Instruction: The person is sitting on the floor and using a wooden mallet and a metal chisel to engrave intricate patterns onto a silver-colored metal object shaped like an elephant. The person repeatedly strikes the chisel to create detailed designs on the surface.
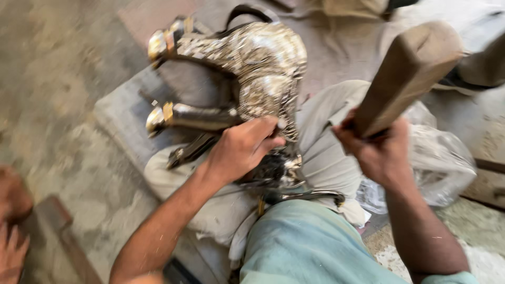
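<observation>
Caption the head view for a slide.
Left hand steadies a silvery metal animal figure on cloth padding; right hand raises a wooden mallet.

Both forearms are bare from the fingers back to the elbows, with no watch, ring or glove on the left hand (243, 147) or the right hand (374, 150). Fine pale dust specks both forearms. A pale teal garment (310, 247) covers the lap beneath the fingers.
</observation>
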